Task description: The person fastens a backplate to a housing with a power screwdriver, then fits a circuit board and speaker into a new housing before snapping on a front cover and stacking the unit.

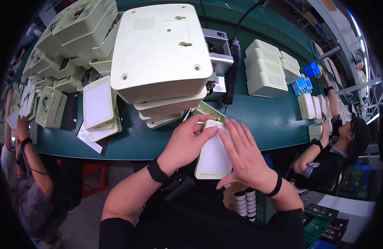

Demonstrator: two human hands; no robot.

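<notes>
An off-white rectangular cover with a pale inset panel point(215, 155) is tilted at the table's front edge, close to my body. My left hand point(186, 141) is closed on its upper left edge, with the thumb lying across the top. Against its right side rests my right hand point(249, 159), fingers stretched out and thumb spread away. Just beyond my fingertips is an off-white shell part point(210, 110), mostly hidden by my hands. What lies under the cover cannot be seen.
Off-white housings point(162, 54) are stacked ahead of me. A black electric screwdriver point(232, 70) hangs point-down beside a small machine point(218, 54). Covers point(99, 103) and open housings point(81, 29) lie left; closed boxes point(266, 72) stand right. People work on both sides.
</notes>
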